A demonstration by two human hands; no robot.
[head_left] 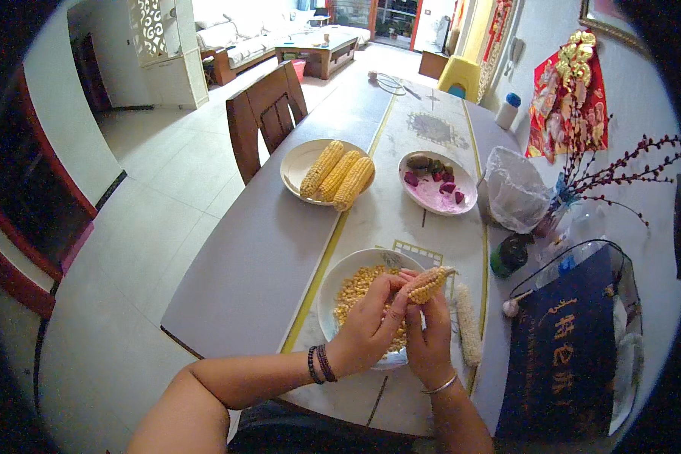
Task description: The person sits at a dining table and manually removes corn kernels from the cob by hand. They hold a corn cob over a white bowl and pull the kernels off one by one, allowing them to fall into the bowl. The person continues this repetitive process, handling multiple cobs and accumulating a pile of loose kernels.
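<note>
Corn cob [429, 285] slants lengthwise, narrow end upper right, gripped in both curled hands [365, 324]

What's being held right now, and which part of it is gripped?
A corn cob: the left hand and right hand grip its lower-left part, while its upper-right tip sticks out free.

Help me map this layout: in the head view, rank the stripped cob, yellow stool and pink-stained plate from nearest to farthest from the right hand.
From the right hand:
1. Stripped cob: just to its right.
2. Pink-stained plate: ahead, farther up the dining table.
3. Yellow stool: farthest ahead, near the table's far end.
</note>
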